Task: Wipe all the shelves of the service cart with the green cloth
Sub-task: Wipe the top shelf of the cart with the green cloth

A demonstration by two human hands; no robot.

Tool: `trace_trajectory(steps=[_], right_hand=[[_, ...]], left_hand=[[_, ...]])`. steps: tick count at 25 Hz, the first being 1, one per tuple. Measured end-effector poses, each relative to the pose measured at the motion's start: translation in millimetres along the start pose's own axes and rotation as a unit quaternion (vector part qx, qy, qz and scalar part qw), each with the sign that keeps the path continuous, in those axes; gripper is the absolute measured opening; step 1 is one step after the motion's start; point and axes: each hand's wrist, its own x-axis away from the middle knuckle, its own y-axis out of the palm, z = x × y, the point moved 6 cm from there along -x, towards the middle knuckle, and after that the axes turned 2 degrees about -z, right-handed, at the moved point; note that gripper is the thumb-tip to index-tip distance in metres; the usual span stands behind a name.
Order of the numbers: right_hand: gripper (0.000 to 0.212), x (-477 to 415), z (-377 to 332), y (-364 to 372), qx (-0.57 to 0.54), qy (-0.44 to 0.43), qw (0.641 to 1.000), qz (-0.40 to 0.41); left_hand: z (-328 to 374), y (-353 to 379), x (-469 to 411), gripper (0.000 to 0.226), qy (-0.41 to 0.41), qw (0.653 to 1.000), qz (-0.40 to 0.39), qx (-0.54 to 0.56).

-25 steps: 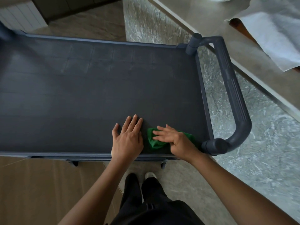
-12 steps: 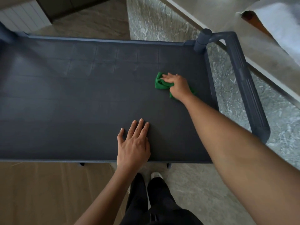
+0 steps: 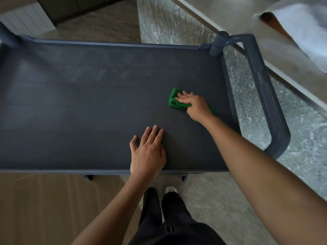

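Our right hand (image 3: 196,106) presses straight fingers on the green cloth (image 3: 174,102), left hand (image 3: 148,152) flat on the cart shelf (image 3: 88,106); ungripped, the cloth could slip free.

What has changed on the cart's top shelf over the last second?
The right hand pushed the green cloth from the near edge out toward the far side of the top shelf, then drew it slightly back toward the near edge, pressing it flat throughout. The left hand stayed flat on the shelf near the front edge.
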Motion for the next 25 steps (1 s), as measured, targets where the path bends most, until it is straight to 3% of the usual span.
trace_trajectory(steps=[9,17,25], right_hand=[[0.077,143.7,-20.5,48.5,-0.044,-0.053,0.996,-0.056],[0.078,171.6,-19.8,39.4,-0.011,-0.095,0.988,-0.121],[0.067,192.4,-12.8,13.7,0.127,-0.076,0.989,-0.025]], left_hand=[[-1.3,2.6,-0.5,0.054,0.006,1.0,-0.001,0.004],[-3.4,3.9,1.3,0.054,0.011,1.0,-0.007,0.001],[-1.0,1.6,1.8,0.053,0.02,1.0,-0.009,0.013]])
